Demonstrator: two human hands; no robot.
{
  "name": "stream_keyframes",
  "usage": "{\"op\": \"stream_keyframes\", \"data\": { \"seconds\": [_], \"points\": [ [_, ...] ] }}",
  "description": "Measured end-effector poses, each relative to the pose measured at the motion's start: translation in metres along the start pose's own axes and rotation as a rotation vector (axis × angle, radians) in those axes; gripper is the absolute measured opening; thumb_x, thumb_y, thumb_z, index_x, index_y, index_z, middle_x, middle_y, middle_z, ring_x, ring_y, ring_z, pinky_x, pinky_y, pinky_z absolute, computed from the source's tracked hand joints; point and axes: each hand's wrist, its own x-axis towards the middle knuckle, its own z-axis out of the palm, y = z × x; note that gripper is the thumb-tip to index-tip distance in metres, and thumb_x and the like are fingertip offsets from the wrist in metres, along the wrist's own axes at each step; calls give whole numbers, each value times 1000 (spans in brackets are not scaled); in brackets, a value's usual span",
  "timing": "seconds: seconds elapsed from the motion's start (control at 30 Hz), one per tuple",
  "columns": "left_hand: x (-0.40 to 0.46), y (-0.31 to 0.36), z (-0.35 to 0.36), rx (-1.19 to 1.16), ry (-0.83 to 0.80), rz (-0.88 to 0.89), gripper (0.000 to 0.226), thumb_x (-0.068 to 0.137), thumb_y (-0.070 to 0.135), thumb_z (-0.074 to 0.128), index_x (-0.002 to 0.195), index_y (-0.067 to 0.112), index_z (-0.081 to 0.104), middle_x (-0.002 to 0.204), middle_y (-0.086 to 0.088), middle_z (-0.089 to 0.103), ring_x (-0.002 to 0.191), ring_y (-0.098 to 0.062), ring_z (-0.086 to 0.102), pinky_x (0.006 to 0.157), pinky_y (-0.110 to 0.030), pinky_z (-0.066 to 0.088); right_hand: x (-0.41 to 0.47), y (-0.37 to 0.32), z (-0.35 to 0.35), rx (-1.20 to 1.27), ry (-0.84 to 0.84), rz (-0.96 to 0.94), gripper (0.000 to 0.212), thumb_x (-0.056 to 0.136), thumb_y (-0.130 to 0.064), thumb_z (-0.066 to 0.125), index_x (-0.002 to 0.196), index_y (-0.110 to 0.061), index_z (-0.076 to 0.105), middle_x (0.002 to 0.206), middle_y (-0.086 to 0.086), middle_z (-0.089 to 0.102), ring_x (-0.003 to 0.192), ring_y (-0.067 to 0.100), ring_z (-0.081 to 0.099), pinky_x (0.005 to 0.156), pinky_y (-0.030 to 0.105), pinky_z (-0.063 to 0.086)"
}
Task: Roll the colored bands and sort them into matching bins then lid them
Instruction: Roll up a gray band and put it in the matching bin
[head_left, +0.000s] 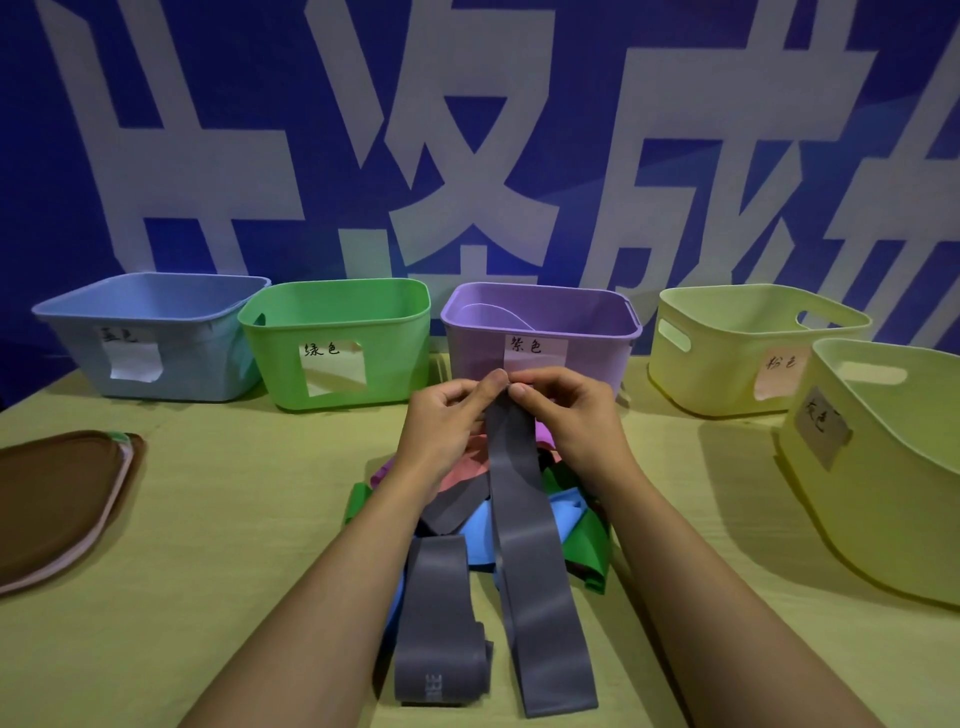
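Both my left hand (447, 410) and right hand (563, 402) pinched the grey band (524, 519) end; a tight, square first fold seemed best

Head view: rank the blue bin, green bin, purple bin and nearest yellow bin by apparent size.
1. Nearest yellow bin, though nearness inflates it and the frame edge cuts it off.
2. Blue bin, purple bin and green bin: too alike to rank.

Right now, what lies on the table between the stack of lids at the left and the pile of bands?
Nothing: in the head view the table is bare between the stack of lids and the pile of bands.
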Motion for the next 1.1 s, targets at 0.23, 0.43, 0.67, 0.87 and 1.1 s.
{"op": "stream_keyframes", "data": {
  "seconds": [0.23, 0.43, 0.67, 0.87, 1.1],
  "points": [
    [5, -6, -3, 13, 28, 30, 7, 88, 20, 78, 85, 13, 79, 80, -8, 78, 74, -17, 72, 65, -29, 57, -2, 0, 1, 2, -11, 4, 15, 91, -9, 75, 105, -10, 78, 100, 4, 79, 100, 19, 74, 91, 35, 60],
    [7, -6, -4, -26, 11, 86, 6, 86, 10, 79, 89, 15, 79, 88, -7, 80, 82, -13, 74, 72, -23, 56, -3, 0, 3, 42, -17, 112, 20, 94, -20, 73, 111, -10, 75, 102, 6, 78, 99, 16, 73, 87, 32, 60],
    [6, -9, -4, -25, -46, 79, 13, 86, 4, 78, 95, 14, 79, 96, -8, 80, 87, -13, 74, 74, -25, 57, -3, 0, 4, -80, 76, 173, 51, 92, -58, 67, 84, -9, 77, 76, 19, 69, 66, 15, 60, 62, 33, 50],
    [7, -9, -6, -12, -54, 100, 18, 84, 1, 79, 99, 11, 79, 101, -12, 79, 97, -23, 75, 83, -33, 61, -2, -2, 3, -21, 49, 161, 22, 94, -33, 72, 90, -13, 78, 84, 3, 77, 76, 9, 70, 66, 25, 55],
    [6, -8, -7, -47, -69, 52, 23, 81, -7, 78, 93, 12, 78, 96, -10, 79, 89, -18, 74, 79, -28, 58, -2, 1, 1, 48, 6, 127, 6, 92, -14, 74, 97, -11, 78, 94, 4, 79, 89, 12, 74, 81, 27, 59]
  ]
}}
